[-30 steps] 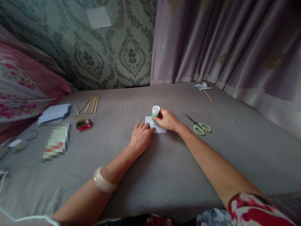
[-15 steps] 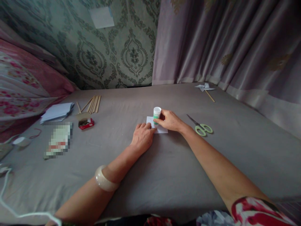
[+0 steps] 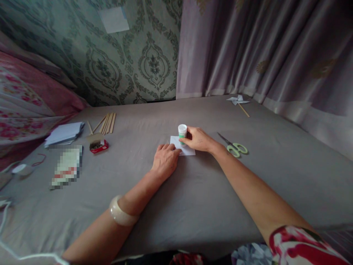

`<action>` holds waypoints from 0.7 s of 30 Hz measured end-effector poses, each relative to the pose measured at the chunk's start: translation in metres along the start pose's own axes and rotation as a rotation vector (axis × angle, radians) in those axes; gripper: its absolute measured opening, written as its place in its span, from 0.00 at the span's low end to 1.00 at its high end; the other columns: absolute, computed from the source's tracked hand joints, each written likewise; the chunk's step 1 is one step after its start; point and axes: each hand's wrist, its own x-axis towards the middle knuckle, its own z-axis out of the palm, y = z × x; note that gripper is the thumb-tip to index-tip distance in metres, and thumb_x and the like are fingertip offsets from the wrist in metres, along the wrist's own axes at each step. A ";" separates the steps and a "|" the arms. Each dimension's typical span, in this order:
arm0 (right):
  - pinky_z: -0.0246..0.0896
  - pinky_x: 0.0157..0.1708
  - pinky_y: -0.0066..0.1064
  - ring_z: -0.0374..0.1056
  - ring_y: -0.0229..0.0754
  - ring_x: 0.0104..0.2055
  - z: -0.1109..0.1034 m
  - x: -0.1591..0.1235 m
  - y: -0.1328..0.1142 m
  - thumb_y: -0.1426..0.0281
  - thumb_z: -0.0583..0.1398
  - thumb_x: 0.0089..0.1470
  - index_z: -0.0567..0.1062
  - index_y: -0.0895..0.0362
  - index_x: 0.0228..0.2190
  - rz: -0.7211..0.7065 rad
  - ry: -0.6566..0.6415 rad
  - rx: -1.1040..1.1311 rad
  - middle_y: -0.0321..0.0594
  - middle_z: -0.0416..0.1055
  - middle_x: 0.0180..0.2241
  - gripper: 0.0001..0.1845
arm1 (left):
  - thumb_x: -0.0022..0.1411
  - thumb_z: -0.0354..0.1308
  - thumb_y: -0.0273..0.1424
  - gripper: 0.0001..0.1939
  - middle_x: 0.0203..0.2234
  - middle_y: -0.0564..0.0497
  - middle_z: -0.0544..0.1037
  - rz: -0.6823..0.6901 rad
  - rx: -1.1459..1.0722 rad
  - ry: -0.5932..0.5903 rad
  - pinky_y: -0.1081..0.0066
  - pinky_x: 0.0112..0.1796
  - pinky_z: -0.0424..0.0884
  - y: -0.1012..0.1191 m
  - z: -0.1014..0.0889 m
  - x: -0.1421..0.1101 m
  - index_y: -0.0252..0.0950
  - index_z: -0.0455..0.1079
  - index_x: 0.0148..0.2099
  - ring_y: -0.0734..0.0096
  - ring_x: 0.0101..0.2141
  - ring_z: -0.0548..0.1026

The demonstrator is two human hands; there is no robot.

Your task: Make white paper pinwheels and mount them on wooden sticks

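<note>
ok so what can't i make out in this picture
All in the head view:
White bottle: right side, hidden by the right hand
White paper: near-left corner, covered by the left hand
Red box: contents too small to identify
Packet: print lost to pixelation

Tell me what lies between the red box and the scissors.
In the head view, from red box to scissors: cloth, the left hand, paper, then the tube held in the right hand.

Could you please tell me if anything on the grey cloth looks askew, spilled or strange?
No spill shows. On the left, two wooden sticks slant away from the others, and the item near the paper stack appears as blocks, hiding its details.
</note>
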 end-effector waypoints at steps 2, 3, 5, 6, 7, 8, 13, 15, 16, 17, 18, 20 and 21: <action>0.52 0.27 0.26 0.60 0.35 0.25 0.000 0.000 0.000 0.67 0.61 0.48 0.71 0.59 0.31 -0.003 -0.006 0.004 0.37 0.71 0.26 0.09 | 0.65 0.44 0.29 0.16 0.35 0.46 0.75 0.001 -0.011 -0.004 0.63 0.43 0.60 0.001 -0.001 0.000 0.41 0.74 0.45 0.63 0.38 0.71; 0.52 0.26 0.26 0.60 0.35 0.25 0.000 0.000 0.000 0.67 0.60 0.48 0.71 0.59 0.31 -0.003 0.006 0.001 0.38 0.71 0.26 0.09 | 0.65 0.44 0.29 0.16 0.35 0.46 0.75 0.000 -0.017 -0.002 0.63 0.44 0.60 0.001 -0.002 0.000 0.40 0.74 0.45 0.63 0.38 0.71; 0.52 0.27 0.26 0.60 0.35 0.25 -0.001 0.000 0.000 0.67 0.60 0.48 0.71 0.59 0.31 -0.001 0.029 -0.009 0.38 0.71 0.26 0.09 | 0.65 0.44 0.28 0.16 0.35 0.45 0.75 -0.007 -0.033 0.006 0.62 0.44 0.60 0.001 -0.002 -0.001 0.40 0.74 0.43 0.63 0.38 0.71; 0.52 0.27 0.27 0.60 0.36 0.25 -0.001 0.000 0.000 0.67 0.61 0.48 0.71 0.59 0.31 -0.004 0.028 -0.012 0.38 0.71 0.26 0.09 | 0.65 0.44 0.28 0.16 0.36 0.45 0.75 -0.009 -0.041 0.007 0.62 0.44 0.60 0.001 -0.003 0.000 0.40 0.75 0.43 0.63 0.38 0.71; 0.53 0.27 0.27 0.61 0.36 0.25 0.000 0.000 -0.001 0.67 0.61 0.48 0.71 0.59 0.31 -0.010 0.022 -0.011 0.38 0.71 0.26 0.08 | 0.65 0.44 0.28 0.17 0.36 0.45 0.75 -0.009 -0.047 0.008 0.62 0.44 0.60 0.001 -0.003 0.000 0.40 0.75 0.42 0.63 0.38 0.71; 0.53 0.28 0.27 0.61 0.36 0.26 0.000 0.000 -0.001 0.67 0.61 0.48 0.71 0.59 0.31 -0.017 0.012 -0.004 0.38 0.72 0.27 0.08 | 0.65 0.44 0.28 0.17 0.36 0.45 0.75 -0.006 -0.050 0.007 0.62 0.44 0.60 0.001 -0.003 0.000 0.40 0.75 0.42 0.63 0.38 0.71; 0.57 0.29 0.28 0.63 0.37 0.26 0.005 0.001 0.000 0.66 0.61 0.46 0.71 0.59 0.29 0.028 0.074 0.090 0.38 0.71 0.25 0.09 | 0.65 0.45 0.29 0.16 0.36 0.46 0.77 -0.002 -0.048 0.011 0.62 0.45 0.61 0.000 -0.004 -0.001 0.40 0.75 0.42 0.64 0.39 0.72; 0.59 0.29 0.29 0.65 0.37 0.27 0.002 0.001 0.000 0.66 0.62 0.44 0.71 0.59 0.29 0.094 0.182 0.238 0.37 0.71 0.26 0.10 | 0.64 0.46 0.29 0.15 0.36 0.46 0.78 -0.009 -0.071 0.026 0.62 0.45 0.61 -0.001 -0.003 -0.001 0.39 0.76 0.40 0.64 0.39 0.73; 0.61 0.29 0.29 0.65 0.37 0.27 -0.002 0.002 -0.001 0.65 0.63 0.44 0.72 0.59 0.30 0.131 0.247 0.348 0.37 0.71 0.26 0.12 | 0.64 0.47 0.29 0.14 0.35 0.46 0.78 -0.018 -0.091 0.036 0.62 0.46 0.61 -0.002 -0.002 0.000 0.38 0.76 0.39 0.64 0.39 0.74; 0.63 0.29 0.30 0.66 0.37 0.27 -0.007 0.001 -0.003 0.65 0.63 0.43 0.72 0.59 0.31 0.165 0.314 0.472 0.37 0.71 0.27 0.13 | 0.63 0.49 0.29 0.13 0.35 0.46 0.79 -0.030 -0.119 0.049 0.62 0.46 0.62 -0.003 0.000 0.000 0.38 0.76 0.37 0.63 0.39 0.74; 0.64 0.29 0.30 0.66 0.37 0.27 -0.012 0.001 -0.006 0.64 0.64 0.42 0.72 0.58 0.32 0.194 0.375 0.594 0.36 0.71 0.28 0.15 | 0.62 0.50 0.29 0.12 0.35 0.46 0.79 -0.047 -0.160 0.071 0.62 0.46 0.62 -0.005 0.001 0.001 0.37 0.76 0.36 0.64 0.38 0.75; 0.67 0.30 0.30 0.67 0.36 0.28 -0.026 -0.001 -0.012 0.64 0.65 0.41 0.72 0.57 0.33 0.235 0.468 0.799 0.34 0.71 0.28 0.15 | 0.61 0.52 0.30 0.10 0.34 0.47 0.79 -0.108 -0.287 0.181 0.63 0.45 0.64 -0.008 0.004 0.003 0.36 0.75 0.33 0.65 0.36 0.75; 0.68 0.31 0.30 0.68 0.35 0.28 -0.032 -0.003 -0.016 0.64 0.65 0.41 0.72 0.56 0.33 0.245 0.493 0.882 0.33 0.71 0.28 0.15 | 0.60 0.53 0.31 0.09 0.34 0.47 0.79 -0.149 -0.370 0.273 0.65 0.43 0.65 -0.010 0.004 0.004 0.36 0.75 0.33 0.67 0.35 0.75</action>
